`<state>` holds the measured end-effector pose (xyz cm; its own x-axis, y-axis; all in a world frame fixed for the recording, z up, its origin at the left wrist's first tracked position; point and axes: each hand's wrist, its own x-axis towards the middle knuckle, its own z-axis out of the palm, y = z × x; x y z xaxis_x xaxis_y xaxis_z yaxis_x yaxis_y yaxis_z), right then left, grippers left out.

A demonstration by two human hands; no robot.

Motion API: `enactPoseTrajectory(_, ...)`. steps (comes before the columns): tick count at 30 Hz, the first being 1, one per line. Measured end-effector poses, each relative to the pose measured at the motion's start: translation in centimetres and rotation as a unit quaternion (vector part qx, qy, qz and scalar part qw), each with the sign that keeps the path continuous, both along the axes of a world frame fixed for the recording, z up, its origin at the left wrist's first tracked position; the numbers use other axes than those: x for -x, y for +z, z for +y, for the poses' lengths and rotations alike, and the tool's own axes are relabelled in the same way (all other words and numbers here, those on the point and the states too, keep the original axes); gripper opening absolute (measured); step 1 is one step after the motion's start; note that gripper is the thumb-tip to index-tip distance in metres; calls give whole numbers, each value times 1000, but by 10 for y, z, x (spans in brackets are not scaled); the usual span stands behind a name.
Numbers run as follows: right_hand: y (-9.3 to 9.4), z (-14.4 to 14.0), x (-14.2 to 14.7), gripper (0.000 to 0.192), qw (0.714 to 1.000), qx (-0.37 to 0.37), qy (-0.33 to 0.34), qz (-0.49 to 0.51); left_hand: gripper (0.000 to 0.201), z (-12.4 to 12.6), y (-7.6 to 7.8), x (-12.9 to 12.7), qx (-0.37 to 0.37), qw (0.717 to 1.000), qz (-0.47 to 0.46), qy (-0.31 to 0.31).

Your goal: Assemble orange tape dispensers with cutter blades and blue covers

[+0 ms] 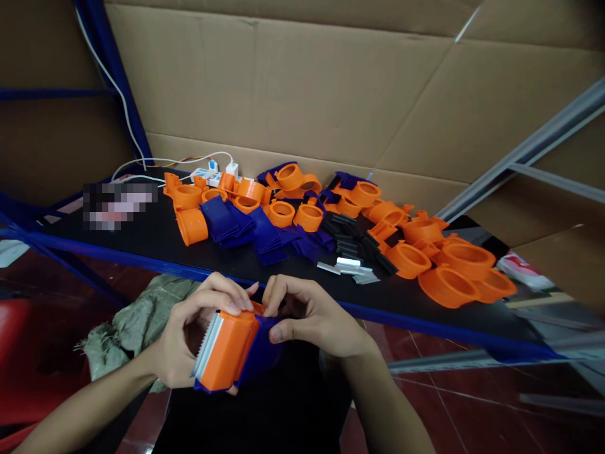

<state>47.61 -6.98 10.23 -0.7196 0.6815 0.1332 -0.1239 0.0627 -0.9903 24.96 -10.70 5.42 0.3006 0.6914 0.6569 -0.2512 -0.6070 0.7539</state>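
Note:
An orange tape dispenser (229,353) with a toothed metal blade (211,343) along one edge is held over my lap, in front of the shelf. My left hand (174,347) is closed round its blade end, fingertips on the orange top. A dark blue plastic flap (265,347) hangs against its other side. Thumb and fingers of my right hand (321,318) pinch this flap near its upper edge; what lies under the fingertips is hidden. On the shelf beyond are loose metal blades (348,267), black strips (347,236) and blue plastic sheets (265,233).
Several orange dispenser bodies (409,258) lie piled along the black shelf (151,239), which has a blue metal front edge (142,265). A power strip (208,173) with white cables sits at the back. Cardboard (302,88) walls the rear. A green woven sack (146,321) lies below left.

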Motion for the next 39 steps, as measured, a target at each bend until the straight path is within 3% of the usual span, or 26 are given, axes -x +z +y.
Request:
enactPoseTrajectory(9, 0, -2, 4, 37, 998, 38, 53, 9, 67, -9, 2, 2, -7, 999, 29, -19)
enactPoseTrajectory(11, -1, 0, 5, 35, 1000, 12, 22, -1, 70, -9, 1, -1, 12, 1000, 11, 6)
enactPoseTrajectory(13, 0, 1, 4, 27, 996, -63, -55, -36, 74, -8, -2, -5, 55, 998, -22, 33)
enactPoseTrajectory(16, 8, -5, 1, 19, 946, -253, -172, -103, 72, -7, -7, -11, 139, 986, -76, 53)
enactPoseTrajectory(19, 18, -17, -2, 37, 884, -395, -181, -172, 64, -7, -10, -16, 205, 963, -152, 89)
enactPoseTrajectory(23, 15, -31, -5, 59, 832, -446, -180, -277, 47, -5, -6, -22, 296, 911, -257, 126)
enactPoseTrajectory(27, 2, -27, -10, 46, 801, -425, -266, -326, 34, -3, -4, -26, 351, 885, -284, 112)
enactPoseTrajectory(30, 0, -15, -18, 38, 808, -411, -298, -300, 39, -3, -5, -28, 355, 896, -260, 56)
enactPoseTrajectory(33, 3, 0, -30, 29, 836, -376, -305, -259, 52, -3, -6, -30, 335, 913, -231, -5)
enactPoseTrajectory(37, 5, 19, -44, 26, 914, -221, -256, -225, 61, 0, -8, -32, 305, 932, -196, -25)
enactPoseTrajectory(39, 8, 30, -53, 36, 932, -134, -257, -217, 60, 1, -8, -32, 307, 935, -177, -24)
